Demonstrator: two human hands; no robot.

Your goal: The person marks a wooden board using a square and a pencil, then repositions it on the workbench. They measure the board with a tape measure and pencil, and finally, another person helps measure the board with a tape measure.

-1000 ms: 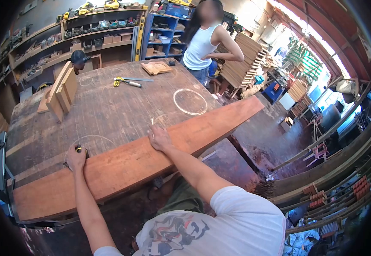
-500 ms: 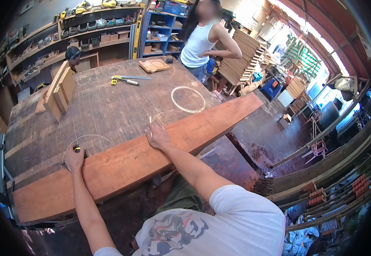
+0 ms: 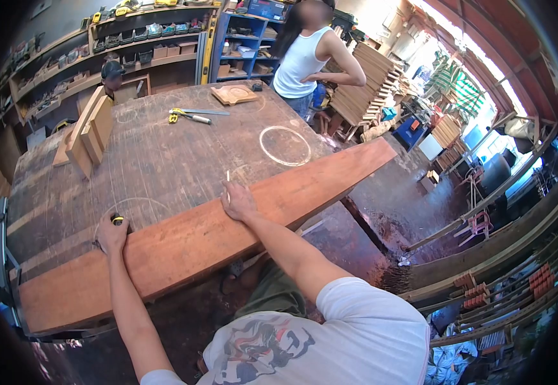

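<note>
A long reddish-brown board [image 3: 189,247] lies along the near edge of the worn wooden table [image 3: 183,154]. At the board's far edge, left of centre, my left hand [image 3: 112,235] is closed round a small black and yellow tape measure [image 3: 118,220]. My right hand [image 3: 239,201] rests on the board near its middle, fingers bent, with a thin white stick [image 3: 228,175] held upright between them. A chalk-like circle [image 3: 285,145] is drawn on the table beyond the board, and a fainter arc curves near my left hand.
Upright wooden pieces [image 3: 89,136] stand at the table's left. Farther back lie a yellow-handled tool [image 3: 175,116], a file-like tool [image 3: 200,119] and a carved wooden block [image 3: 234,95]. One person [image 3: 301,64] stands beyond the table; another [image 3: 111,76] is behind its far left edge.
The view has shifted slightly. The person at the far left has raised their head a little. Both my hands keep nearly the same places on the board.
</note>
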